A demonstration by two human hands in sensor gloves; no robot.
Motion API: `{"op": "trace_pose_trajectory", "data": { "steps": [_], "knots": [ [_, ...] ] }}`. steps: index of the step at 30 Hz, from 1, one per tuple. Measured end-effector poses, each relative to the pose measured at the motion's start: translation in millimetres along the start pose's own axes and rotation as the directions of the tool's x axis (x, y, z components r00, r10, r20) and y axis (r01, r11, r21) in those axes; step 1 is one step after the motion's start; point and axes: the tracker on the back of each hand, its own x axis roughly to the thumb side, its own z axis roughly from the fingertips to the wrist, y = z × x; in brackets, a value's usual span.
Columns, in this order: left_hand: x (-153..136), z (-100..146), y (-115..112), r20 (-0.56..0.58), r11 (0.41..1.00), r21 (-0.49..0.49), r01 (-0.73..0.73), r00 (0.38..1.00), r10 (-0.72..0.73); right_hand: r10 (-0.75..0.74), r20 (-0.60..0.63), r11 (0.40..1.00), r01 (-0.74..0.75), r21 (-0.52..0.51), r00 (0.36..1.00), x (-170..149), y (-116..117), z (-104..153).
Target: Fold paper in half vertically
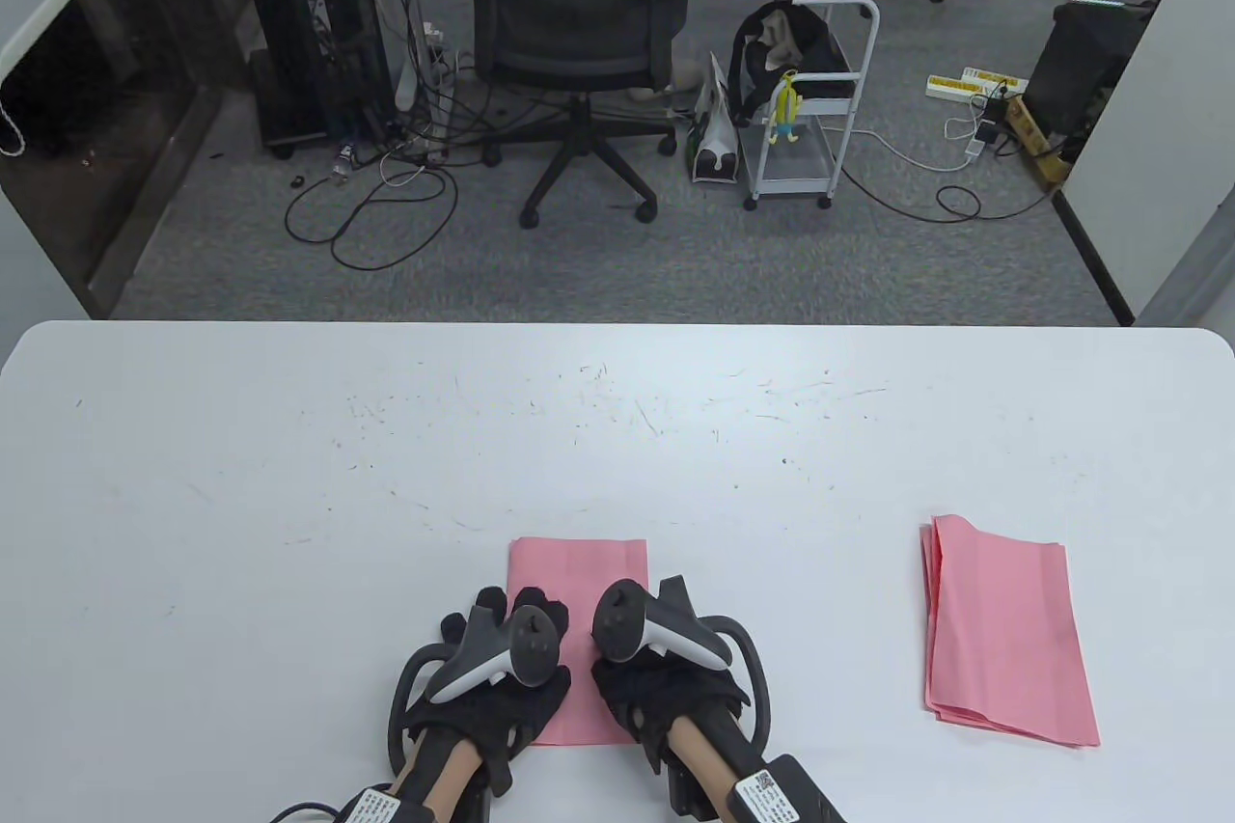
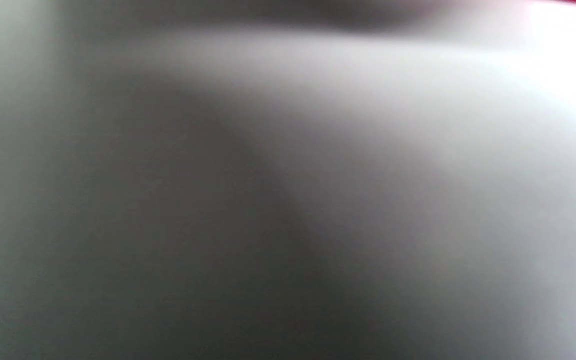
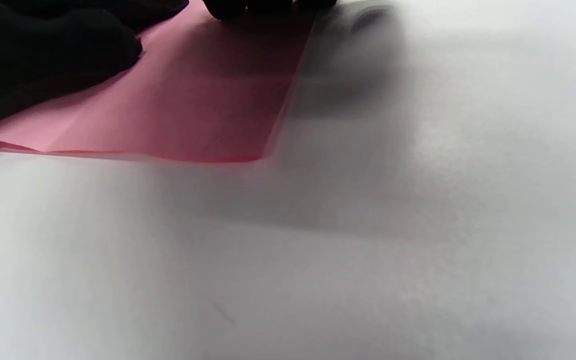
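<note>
1. Black sensor gloves on both hands at the near edge of the counter (image 1: 289,476), a grey tracker strapped on the back of each.
2. Left hand (image 1: 497,669) lies palm down on the near left part of the pink paper (image 1: 579,572). Its fingers (image 1: 492,601) reach forward over the sheet and look straight; the tracker covers most of them, so whether they are spread or together I cannot tell.
3. Right hand (image 1: 666,678) rests on the near right part of the same sheet, just beside the left hand. Its fingers are hidden under the tracker in the table view. In the right wrist view black gloved fingers (image 3: 43,50) lie flat on the pink surface, pinching nothing.
4. The pink paper is a narrow upright rectangle at centre near, flat on the counter, already doubled: the right wrist view shows a layered edge along its side.
5. Left wrist view: blurred grey, only a red sliver at the top right corner.
6. Well apart to the right, a stack of folded pink sheets (image 1: 1008,635), edges slightly fanned.
7. Counter top is white, scuffed with fine scratches toward the far side.
8. Beyond the counter, grey carpet. A black office chair (image 1: 569,22) with a person seated, facing away.
9. Right of the chair, a white wheeled cart (image 1: 815,119). Loose cables (image 1: 376,205) on the floor to the left.
</note>
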Motion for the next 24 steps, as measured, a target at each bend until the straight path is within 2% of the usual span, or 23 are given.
{"op": "trace_pose_trajectory", "data": {
  "steps": [6, 16, 24],
  "knots": [
    [0.0, 0.0, 0.0, 0.0, 1.0, 0.0, 0.0, 1.0, 0.0, 0.029, 0.028, 1.0, -0.029, 0.002, 0.999, 2.5, 9.7, 15.2],
    [0.0, 0.0, 0.0, 0.0, 1.0, 0.0, 0.0, 1.0, 0.0, 0.079, 0.114, 0.997, -0.08, 0.005, 0.99, 6.7, 39.5, 57.1],
    [0.0, 0.0, 0.0, 0.0, 1.0, 0.0, 0.0, 1.0, 0.0, 0.087, 0.111, 0.996, -0.087, -0.008, 0.99, 6.9, 41.3, 57.8]
  ]
}}
